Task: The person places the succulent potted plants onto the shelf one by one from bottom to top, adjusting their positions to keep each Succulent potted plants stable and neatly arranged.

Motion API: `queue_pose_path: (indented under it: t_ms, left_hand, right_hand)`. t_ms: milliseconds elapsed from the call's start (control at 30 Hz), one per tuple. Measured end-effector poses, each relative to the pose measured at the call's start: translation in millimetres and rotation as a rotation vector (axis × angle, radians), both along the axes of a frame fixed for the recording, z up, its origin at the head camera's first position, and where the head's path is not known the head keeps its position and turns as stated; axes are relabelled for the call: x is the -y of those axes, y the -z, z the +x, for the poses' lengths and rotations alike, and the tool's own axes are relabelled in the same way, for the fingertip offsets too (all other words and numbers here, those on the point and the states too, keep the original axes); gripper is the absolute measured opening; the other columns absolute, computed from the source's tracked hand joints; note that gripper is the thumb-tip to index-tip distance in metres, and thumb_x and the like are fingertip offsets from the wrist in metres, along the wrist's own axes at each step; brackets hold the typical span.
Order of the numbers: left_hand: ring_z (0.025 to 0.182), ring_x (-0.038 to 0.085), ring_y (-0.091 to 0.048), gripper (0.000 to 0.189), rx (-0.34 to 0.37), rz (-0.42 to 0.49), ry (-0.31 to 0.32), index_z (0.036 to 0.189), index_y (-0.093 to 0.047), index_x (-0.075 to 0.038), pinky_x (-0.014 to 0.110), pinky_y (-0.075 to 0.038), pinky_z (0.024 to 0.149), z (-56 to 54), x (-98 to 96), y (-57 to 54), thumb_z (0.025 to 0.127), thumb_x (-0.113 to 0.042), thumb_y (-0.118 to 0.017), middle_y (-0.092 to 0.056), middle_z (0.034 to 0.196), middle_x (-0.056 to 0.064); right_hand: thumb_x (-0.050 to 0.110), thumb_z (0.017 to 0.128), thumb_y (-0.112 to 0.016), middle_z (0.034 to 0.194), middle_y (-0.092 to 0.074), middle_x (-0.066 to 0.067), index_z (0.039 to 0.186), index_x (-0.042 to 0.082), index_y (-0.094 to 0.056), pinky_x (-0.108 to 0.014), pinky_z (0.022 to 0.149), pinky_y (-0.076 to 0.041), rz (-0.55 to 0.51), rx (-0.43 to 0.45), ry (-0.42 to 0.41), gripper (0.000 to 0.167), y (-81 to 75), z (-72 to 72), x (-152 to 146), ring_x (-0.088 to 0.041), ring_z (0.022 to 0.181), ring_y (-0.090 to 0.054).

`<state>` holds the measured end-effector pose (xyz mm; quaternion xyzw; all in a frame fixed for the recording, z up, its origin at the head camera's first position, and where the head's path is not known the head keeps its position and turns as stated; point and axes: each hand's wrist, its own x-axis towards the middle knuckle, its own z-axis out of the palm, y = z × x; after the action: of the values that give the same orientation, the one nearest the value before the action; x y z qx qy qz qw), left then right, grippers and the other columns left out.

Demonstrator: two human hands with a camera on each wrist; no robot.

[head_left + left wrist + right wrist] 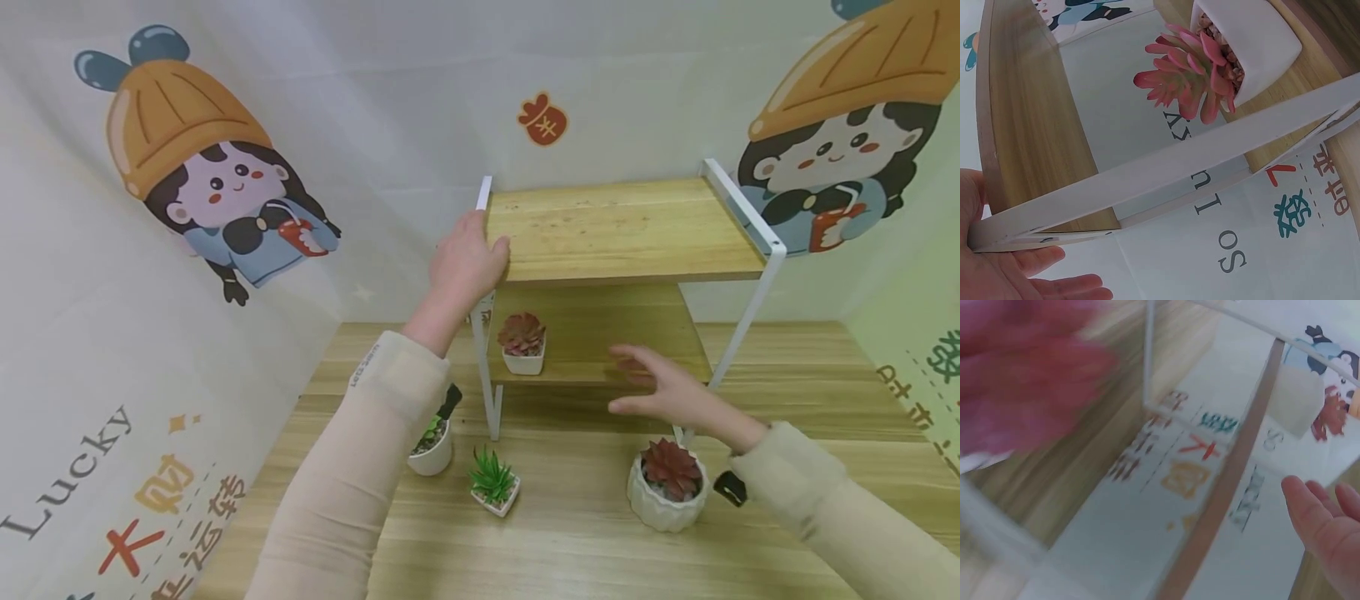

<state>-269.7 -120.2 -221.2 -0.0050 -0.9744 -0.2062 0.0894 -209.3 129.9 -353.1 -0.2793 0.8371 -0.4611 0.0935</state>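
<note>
My left hand (468, 262) rests on the left edge of a two-tier wooden shelf (622, 229) with a white metal frame; its fingers look straight along the outside in the left wrist view, the thumb by the board. On the lower board, a reddish succulent in a white square pot (522, 357) stands at the left end. My right hand (667, 387) hovers before the lower board's right part, fingers spread and holding nothing. Below it, on the table, stands a dark red succulent in a ribbed white pot (667, 504). In the right wrist view a red plant is blurred.
A small green spiky plant in a white pot (496, 492) stands on the table (570, 558) in front of the shelf. Another white potted plant (432, 450) is partly hidden by my left sleeve. A printed cloth backdrop (390, 125) hangs behind and at the sides.
</note>
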Motion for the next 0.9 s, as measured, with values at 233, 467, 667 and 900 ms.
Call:
queue_pose_path:
  t_ms: [233, 467, 667, 900]
  left_hand:
    - [0.13, 0.031, -0.036, 0.057, -0.01, 0.021, -0.01, 0.142, -0.028, -0.007, 0.042, -0.032, 0.106, 1.6, 0.1, 0.0, 0.094, -0.036, -0.04, -0.031, 0.147, 0.009]
    - [0.13, 0.031, -0.035, 0.057, -0.011, 0.023, -0.005, 0.142, -0.029, -0.007, 0.041, -0.031, 0.107, 3.0, 0.0, -0.6, 0.094, -0.035, -0.041, -0.032, 0.147, 0.01]
    - [0.131, 0.03, -0.035, 0.056, -0.015, 0.015, -0.006, 0.142, -0.029, -0.007, 0.041, -0.03, 0.108, 3.2, 0.2, -1.5, 0.094, -0.035, -0.041, -0.032, 0.146, 0.009]
    - [0.132, 0.029, -0.033, 0.056, -0.017, 0.004, -0.008, 0.142, -0.029, -0.007, 0.039, -0.027, 0.11, 2.4, -0.3, -0.2, 0.095, -0.035, -0.041, -0.032, 0.147, 0.01]
  right_hand:
    - [0.013, 0.078, -0.071, 0.13, -0.04, -0.034, 0.132, -0.012, -0.033, -0.056, 0.09, -0.041, 0.07, -0.103, 0.06, 0.071, 42.6, 37.5, -57, -0.05, 0.113, -0.043]
    - [0.008, 0.064, -0.08, 0.123, -0.045, -0.034, 0.128, -0.015, -0.033, -0.05, 0.083, -0.047, 0.068, -0.21, 0.233, 0.082, 104.6, 61.5, -71, -0.048, 0.105, -0.046]
    - [0.01, 0.058, -0.083, 0.121, -0.044, -0.037, 0.128, -0.019, -0.029, -0.059, 0.084, -0.042, 0.046, -0.203, 0.311, 0.093, 136.2, 68.2, -59, -0.051, 0.106, -0.046]
    - [0.017, 0.051, -0.086, 0.115, -0.052, -0.032, 0.127, -0.015, -0.03, -0.046, 0.085, -0.045, 0.049, -0.179, 0.401, 0.1, 143.5, 66.6, -44, -0.043, 0.104, -0.052]
